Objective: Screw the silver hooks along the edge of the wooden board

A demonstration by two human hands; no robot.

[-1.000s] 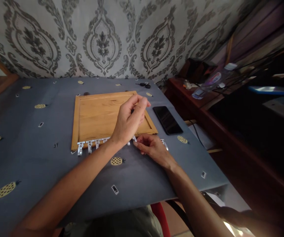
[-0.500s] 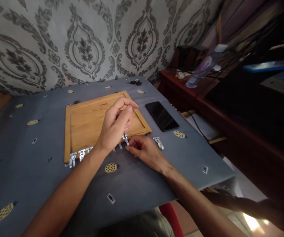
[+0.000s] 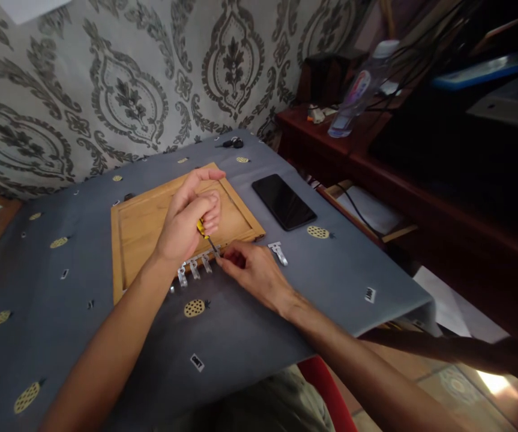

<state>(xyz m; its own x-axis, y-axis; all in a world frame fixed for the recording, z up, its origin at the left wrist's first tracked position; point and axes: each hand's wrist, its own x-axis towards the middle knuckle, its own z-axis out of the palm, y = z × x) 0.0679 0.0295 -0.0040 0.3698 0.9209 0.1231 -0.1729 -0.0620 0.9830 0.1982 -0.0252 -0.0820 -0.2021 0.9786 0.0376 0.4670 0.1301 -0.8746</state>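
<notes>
My left hand [image 3: 189, 213] is closed around a screwdriver [image 3: 201, 229] with a yellow handle, its shaft slanting down toward the near edge of a framed wooden board [image 3: 139, 225]. Thumb and fingertips of my right hand [image 3: 259, 273] pinch a small metal hook at that edge, close to the screwdriver tip; the fingers mostly cover it. Several similar silvery hooks, one of them a metal hook [image 3: 194, 268], line the edge to its left, and my left forearm hides part of the row. A loose metal hook [image 3: 279, 253] lies on the cloth right of the board.
A black phone [image 3: 284, 202] lies right of the board on the grey tablecloth [image 3: 240, 336]. Keys [image 3: 232, 143] rest near the back edge. On the dark red desk [image 3: 317, 141] at the right stands a plastic bottle [image 3: 360, 90]. Below it, a drawer [image 3: 371, 210] is pulled out.
The view has shifted slightly. My left hand has turned, and the yellow screwdriver handle now shows below its fingers. My right hand stays at the hook by the board's edge.
</notes>
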